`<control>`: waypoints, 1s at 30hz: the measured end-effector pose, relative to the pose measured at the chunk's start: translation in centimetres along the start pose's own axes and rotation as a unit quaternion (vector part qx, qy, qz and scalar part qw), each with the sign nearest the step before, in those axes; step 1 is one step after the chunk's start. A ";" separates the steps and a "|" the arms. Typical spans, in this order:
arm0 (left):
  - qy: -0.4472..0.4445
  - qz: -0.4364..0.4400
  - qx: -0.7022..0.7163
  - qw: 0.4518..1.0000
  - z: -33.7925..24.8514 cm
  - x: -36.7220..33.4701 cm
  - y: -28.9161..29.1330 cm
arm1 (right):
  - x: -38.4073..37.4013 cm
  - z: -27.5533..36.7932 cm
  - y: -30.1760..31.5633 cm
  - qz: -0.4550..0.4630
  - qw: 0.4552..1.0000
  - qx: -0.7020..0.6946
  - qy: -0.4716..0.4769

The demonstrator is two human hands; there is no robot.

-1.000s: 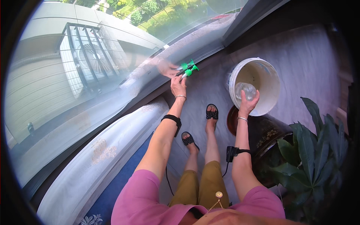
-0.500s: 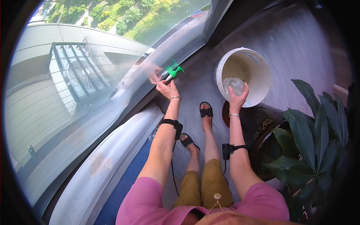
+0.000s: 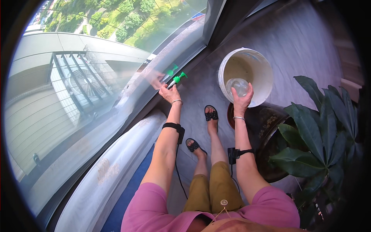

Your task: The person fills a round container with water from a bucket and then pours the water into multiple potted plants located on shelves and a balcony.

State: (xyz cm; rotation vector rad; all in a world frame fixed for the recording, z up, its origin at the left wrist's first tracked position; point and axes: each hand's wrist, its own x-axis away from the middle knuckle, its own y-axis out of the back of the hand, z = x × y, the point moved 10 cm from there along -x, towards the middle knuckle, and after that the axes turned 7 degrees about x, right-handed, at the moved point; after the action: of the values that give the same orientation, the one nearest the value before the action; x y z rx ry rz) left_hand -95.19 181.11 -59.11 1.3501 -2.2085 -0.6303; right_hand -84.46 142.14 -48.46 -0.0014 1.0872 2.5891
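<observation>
My left hand (image 3: 170,94), beside the window glass, pinches the lower part of a green pump dispenser head (image 3: 177,78) with a white stem. Its green nozzle points up and to the right, and the glass mirrors both hand and pump. On the right, my right hand (image 3: 242,96) grips a clear plastic bottle (image 3: 237,86) over the mouth of a white bucket (image 3: 266,87). The bottle looks tipped into the bucket; its far end is hard to make out. Dirty residue marks the bucket's inner wall.
A large dark pot (image 3: 272,133) stands below the bucket, next to a broad-leaved plant (image 3: 319,143) on the right. White cloth (image 3: 112,170) drapes along the window side at left. Black cables hang from the bands on both forearms.
The view has shifted slightly, so the bucket and pot sit a little further left. Both hands keep hold of the same things, with hardly any movement.
</observation>
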 end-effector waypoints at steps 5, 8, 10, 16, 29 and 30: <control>0.032 -0.040 0.020 0.998 -1.3 1.9 0.6 | 0.1 -0.2 0.6 -0.004 1.000 0.010 0.009; 0.044 -0.066 0.078 0.994 -0.6 1.9 0.9 | 0.4 -0.1 0.4 -0.004 1.000 0.004 0.008; -0.007 -0.057 0.009 0.998 -1.0 1.0 1.2 | 0.4 -0.1 0.2 -0.003 1.000 0.002 0.005; 0.014 -0.018 0.044 0.999 -1.0 0.1 -0.6 | 0.4 -0.3 0.4 -0.007 1.000 0.007 0.009; 0.168 -0.053 0.114 0.978 0.5 0.2 -2.0 | 0.7 -0.8 -0.2 -0.005 1.000 0.000 0.002; 0.167 -0.053 0.112 0.978 0.4 0.5 -2.2 | 0.7 -0.8 -0.2 -0.006 1.000 -0.004 0.003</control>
State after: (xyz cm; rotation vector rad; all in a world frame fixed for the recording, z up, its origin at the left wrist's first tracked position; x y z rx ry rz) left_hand -94.14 179.83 -60.63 1.5653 -1.9868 -0.1710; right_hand -85.18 141.87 -49.26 -0.0186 1.0755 2.5849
